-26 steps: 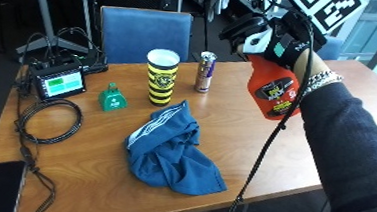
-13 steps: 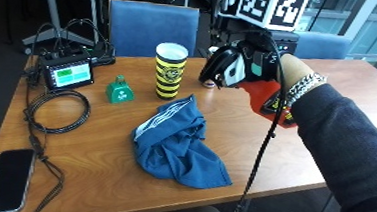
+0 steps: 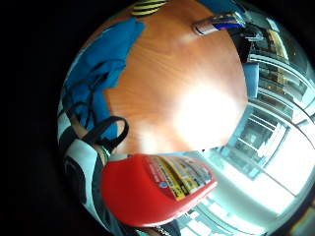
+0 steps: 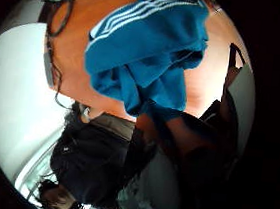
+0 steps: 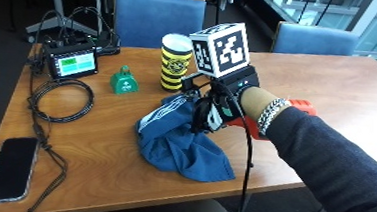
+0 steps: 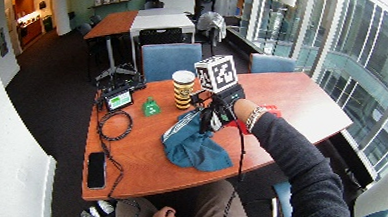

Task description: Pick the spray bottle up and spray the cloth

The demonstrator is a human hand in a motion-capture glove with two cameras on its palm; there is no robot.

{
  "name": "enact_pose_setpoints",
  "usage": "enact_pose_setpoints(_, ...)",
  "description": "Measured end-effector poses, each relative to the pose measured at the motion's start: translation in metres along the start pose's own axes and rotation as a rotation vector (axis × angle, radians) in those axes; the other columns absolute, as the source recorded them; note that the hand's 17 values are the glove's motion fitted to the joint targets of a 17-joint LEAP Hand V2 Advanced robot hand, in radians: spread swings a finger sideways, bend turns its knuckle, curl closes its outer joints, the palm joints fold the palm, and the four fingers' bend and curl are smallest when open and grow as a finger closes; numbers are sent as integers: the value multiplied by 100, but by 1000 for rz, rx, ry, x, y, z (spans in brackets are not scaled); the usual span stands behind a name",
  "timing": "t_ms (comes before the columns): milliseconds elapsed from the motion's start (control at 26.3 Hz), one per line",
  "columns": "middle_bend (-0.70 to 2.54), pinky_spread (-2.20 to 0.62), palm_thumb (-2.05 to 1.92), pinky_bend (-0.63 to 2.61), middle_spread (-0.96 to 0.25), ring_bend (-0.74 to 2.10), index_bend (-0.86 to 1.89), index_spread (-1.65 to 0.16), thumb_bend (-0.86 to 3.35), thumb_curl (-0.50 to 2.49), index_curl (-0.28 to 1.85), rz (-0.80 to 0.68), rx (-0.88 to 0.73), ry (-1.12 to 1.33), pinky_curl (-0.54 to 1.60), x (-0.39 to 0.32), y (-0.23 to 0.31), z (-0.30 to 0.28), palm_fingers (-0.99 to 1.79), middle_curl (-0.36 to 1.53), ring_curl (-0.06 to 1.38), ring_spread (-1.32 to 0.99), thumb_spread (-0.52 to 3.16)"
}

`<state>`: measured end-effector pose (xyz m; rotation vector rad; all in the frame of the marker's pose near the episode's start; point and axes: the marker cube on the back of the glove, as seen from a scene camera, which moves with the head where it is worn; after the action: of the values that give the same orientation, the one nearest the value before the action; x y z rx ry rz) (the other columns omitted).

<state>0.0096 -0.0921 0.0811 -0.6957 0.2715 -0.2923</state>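
One spray bottle [image 5: 288, 115], red-orange, labelled: lifted off the surface [image 5: 105, 145] and held in the gloved right hand [image 5: 225, 106], whose grip is curled round the bottle's neck; the body shows behind the wrist in the outside view and lies close against the palm in the little-finger-side view. The nozzle is hidden by the hand, so its aim can only be judged as toward the cloth.

One cloth [image 5: 183, 140], blue with white stripes along one edge: lying crumpled on the surface, just beside and partly under the hand. It fills much of the thumb-side view.

Other items on the surface, all apart from the cloth:
- yellow-and-black cup [image 5: 175, 62], upright
- small green bell [image 5: 123, 80]
- small monitor [image 5: 76, 63] with a green screen
- coiled black cable [image 5: 61, 102]
- phone [image 5: 12, 169], near the edge
- slim can [image 3: 216, 22], seen only in the little-finger-side view

Status of task: pick-up judged done; bottle brought to the cloth. Spraying not shown, with no mist or wet patch to be made out. Remaining: squeeze the trigger over the cloth.
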Motion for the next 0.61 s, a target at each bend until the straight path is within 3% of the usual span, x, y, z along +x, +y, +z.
enact_pose_setpoints(266,55,-31,101,42,-23,60,26,-30,-3,75,57,-5,-52,82,39,-14,-11,28,136,51,47,-23,20)
enact_pose_setpoints(609,55,-32,100,42,-23,60,26,-30,-3,75,58,-53,-55,-38,39,-16,-6,21,136,51,47,-24,21)
